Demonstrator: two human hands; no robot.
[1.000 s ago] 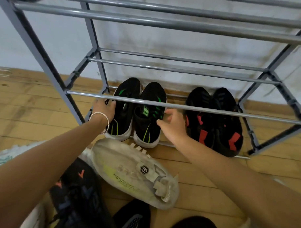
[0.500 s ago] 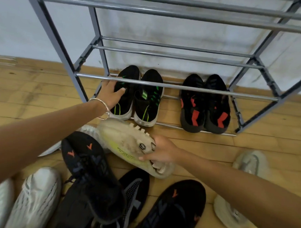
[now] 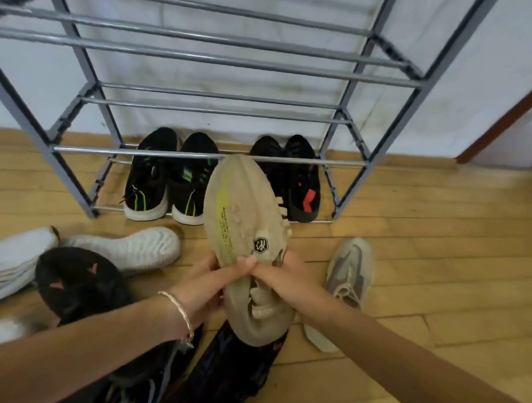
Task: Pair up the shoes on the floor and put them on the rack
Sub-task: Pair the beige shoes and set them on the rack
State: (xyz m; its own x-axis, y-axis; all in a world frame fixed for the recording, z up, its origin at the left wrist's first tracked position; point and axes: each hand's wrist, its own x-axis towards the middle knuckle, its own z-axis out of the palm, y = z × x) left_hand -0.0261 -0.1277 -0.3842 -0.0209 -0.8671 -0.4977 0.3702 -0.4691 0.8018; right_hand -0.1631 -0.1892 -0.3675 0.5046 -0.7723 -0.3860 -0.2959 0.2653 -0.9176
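Both hands are gripping the dusty beige knit sneaker (image 3: 243, 206), sole up, just in front of the grey metal rack (image 3: 94, 150). The grip of the left hand (image 3: 204, 286) is clasping its middle, thumb on the sole; the right hand (image 3: 275, 280) is pinching the opposite side.

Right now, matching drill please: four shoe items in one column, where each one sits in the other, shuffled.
Things
1. beige shoe
2. black-and-green pair
3. black-and-red pair
4. white shoe with wavy sole

Places
A. bottom tier of the rack, right side
B. lying on the floor, left of the lifted shoe
C. gripped by the left hand and the right hand, sole up
D. bottom tier, left side

Pairs: 1-C, 2-D, 3-A, 4-B
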